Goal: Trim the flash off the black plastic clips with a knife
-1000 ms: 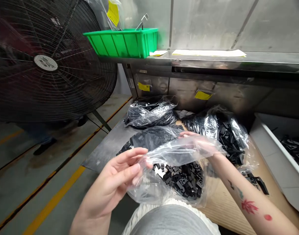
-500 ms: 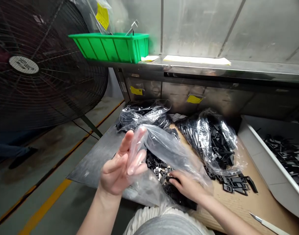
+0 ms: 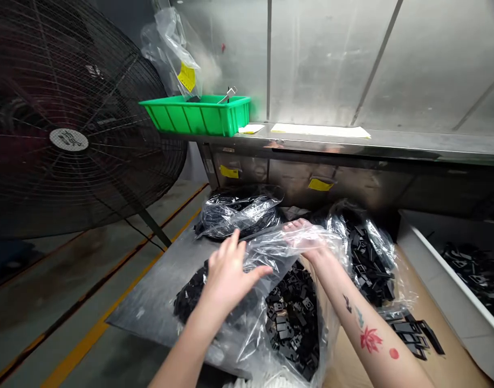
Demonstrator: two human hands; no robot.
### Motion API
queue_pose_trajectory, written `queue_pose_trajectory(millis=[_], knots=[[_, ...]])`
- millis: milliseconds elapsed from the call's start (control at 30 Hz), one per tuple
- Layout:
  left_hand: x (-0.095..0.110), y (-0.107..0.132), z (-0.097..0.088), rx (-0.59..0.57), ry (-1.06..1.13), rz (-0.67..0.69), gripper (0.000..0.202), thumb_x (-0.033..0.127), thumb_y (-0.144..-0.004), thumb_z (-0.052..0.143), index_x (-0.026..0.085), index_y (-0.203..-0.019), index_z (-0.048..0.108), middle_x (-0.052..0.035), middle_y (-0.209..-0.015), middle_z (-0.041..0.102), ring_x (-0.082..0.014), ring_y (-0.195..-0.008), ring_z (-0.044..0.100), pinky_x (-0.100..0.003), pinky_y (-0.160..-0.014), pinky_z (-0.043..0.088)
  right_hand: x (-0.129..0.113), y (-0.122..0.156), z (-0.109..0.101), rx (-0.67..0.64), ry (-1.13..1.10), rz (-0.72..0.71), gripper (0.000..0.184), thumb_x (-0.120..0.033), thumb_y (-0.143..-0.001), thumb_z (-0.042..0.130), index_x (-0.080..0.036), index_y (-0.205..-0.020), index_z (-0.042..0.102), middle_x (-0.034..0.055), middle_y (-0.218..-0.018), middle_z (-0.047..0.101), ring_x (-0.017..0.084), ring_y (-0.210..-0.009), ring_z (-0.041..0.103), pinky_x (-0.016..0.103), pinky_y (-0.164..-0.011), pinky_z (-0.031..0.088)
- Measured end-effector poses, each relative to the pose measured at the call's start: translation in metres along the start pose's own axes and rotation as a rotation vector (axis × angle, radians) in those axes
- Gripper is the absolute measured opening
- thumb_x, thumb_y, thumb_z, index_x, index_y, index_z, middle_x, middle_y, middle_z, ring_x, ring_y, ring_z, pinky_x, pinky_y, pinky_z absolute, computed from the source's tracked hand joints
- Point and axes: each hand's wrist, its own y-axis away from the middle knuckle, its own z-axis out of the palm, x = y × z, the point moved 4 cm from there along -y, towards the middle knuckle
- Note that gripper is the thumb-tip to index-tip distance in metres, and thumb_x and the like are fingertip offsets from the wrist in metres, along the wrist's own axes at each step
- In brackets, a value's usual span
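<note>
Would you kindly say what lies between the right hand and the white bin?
Between the right hand and white bin, the head view shows a clear bag of black parts.

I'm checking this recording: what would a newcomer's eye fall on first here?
Probably the bright green bin on the metal shelf, left of centre, and the big dark fan filling the upper left. Lower, near the middle, a clear plastic bag holds many small black parts, with the left hand spread over it and the right hand showing through its film. The red flower design on the right forearm also stands out.
</note>
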Motion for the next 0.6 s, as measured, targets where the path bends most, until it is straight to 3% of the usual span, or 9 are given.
queue_pose_trajectory(millis=[33, 100, 167, 200, 300, 400, 467, 533, 600], knots=[[0.002, 0.000, 0.014, -0.072, 0.086, -0.013, 0.075, 0.046, -0.060, 0.067, 0.010, -0.123, 0.046, -0.0158, -0.143, 0.017, -0.0376, -0.128, 0.010, -0.048, -0.099, 0.006, 0.002, 0.001, 0.001, 0.001, 0.020, 0.003, 0.027, -0.028, -0.086, 0.048, -0.016, -0.110, 0.050, 0.0065, -0.109, 0.054, 0.018, -0.090, 0.057, 0.038, -0.074, 0.048], [0.003, -0.001, 0.039, -0.176, 0.323, -0.048, 0.068, 0.030, -0.056, 0.071, 0.013, -0.119, 0.051, -0.0160, -0.135, 0.037, -0.0372, -0.123, 0.024, -0.042, -0.095, 0.020, 0.009, 0.007, 0.005, -0.006, 0.102, 0.006, 0.027, -0.028, -0.086, 0.048, -0.016, -0.110, 0.050, 0.0063, -0.108, 0.055, 0.018, -0.088, 0.058, 0.037, -0.073, 0.049], [0.002, -0.004, 0.057, -0.254, 0.516, -0.094, 0.044, 0.016, -0.056, 0.066, 0.014, -0.100, 0.063, -0.0137, -0.101, 0.064, -0.0330, -0.098, 0.051, -0.035, -0.076, 0.037, 0.020, 0.019, 0.010, -0.019, 0.206, 0.004, 0.026, -0.029, -0.086, 0.048, -0.013, -0.107, 0.052, 0.0056, -0.103, 0.058, 0.016, -0.084, 0.059, 0.035, -0.071, 0.049], [0.001, -0.007, 0.061, -0.291, 0.582, -0.115, 0.031, 0.013, -0.057, 0.061, 0.013, -0.088, 0.067, -0.0101, -0.080, 0.067, -0.0271, -0.078, 0.058, -0.029, -0.062, 0.039, 0.027, 0.028, 0.015, -0.029, 0.269, 0.001, 0.026, -0.030, -0.087, 0.046, -0.012, -0.103, 0.055, 0.0049, -0.101, 0.059, 0.015, -0.082, 0.059, 0.034, -0.071, 0.049], [-0.003, -0.023, 0.056, -0.351, 0.803, -0.161, 0.016, 0.013, -0.060, 0.052, 0.012, -0.070, 0.065, 0.0006, -0.049, 0.053, -0.0085, -0.038, 0.039, -0.019, -0.037, 0.023, 0.051, 0.062, 0.032, -0.072, 0.476, -0.017, 0.025, -0.030, -0.086, 0.047, -0.014, -0.103, 0.056, 0.0058, -0.109, 0.056, 0.018, -0.092, 0.057, 0.038, -0.081, 0.045], [-0.002, -0.037, 0.037, -0.376, 1.033, -0.189, 0.021, 0.016, -0.062, 0.049, 0.011, -0.077, 0.063, 0.0057, -0.046, 0.042, -0.0027, -0.033, 0.022, -0.016, -0.034, 0.015, 0.067, 0.102, 0.049, -0.172, 0.637, -0.055, 0.039, -0.028, -0.081, 0.055, -0.018, -0.117, 0.047, 0.0097, -0.131, 0.040, 0.027, -0.117, 0.038, 0.053, -0.094, 0.029], [0.002, -0.040, 0.029, -0.436, 1.138, -0.199, 0.025, 0.016, -0.064, 0.051, 0.011, -0.085, 0.063, 0.0061, -0.047, 0.041, -0.0020, -0.034, 0.022, -0.015, -0.035, 0.018, 0.069, 0.125, 0.053, -0.292, 0.695, -0.098, 0.047, -0.033, -0.076, 0.060, -0.014, -0.118, 0.049, 0.0125, -0.134, 0.037, 0.032, -0.124, 0.027, 0.052, -0.100, 0.019], [0.007, -0.038, 0.025, -0.502, 1.208, -0.207, 0.030, 0.014, -0.066, 0.054, 0.011, -0.094, 0.063, 0.0043, -0.050, 0.045, -0.0027, -0.036, 0.029, -0.015, -0.036, 0.024, 0.066, 0.142, 0.049, -0.433, 0.714, -0.141, 0.047, -0.039, -0.070, 0.064, -0.016, -0.110, 0.058, 0.0112, -0.129, 0.045, 0.032, -0.121, 0.033, 0.045, -0.101, 0.023], [0.011, -0.033, 0.025, -0.543, 1.256, -0.209, 0.035, 0.013, -0.067, 0.056, 0.011, -0.101, 0.061, 0.0021, -0.054, 0.049, -0.0044, -0.041, 0.038, -0.015, -0.041, 0.031, 0.061, 0.146, 0.040, -0.536, 0.709, -0.158, 0.039, -0.043, -0.071, 0.062, -0.020, -0.103, 0.062, 0.0065, -0.117, 0.058, 0.025, -0.109, 0.049, 0.039, -0.093, 0.036]])
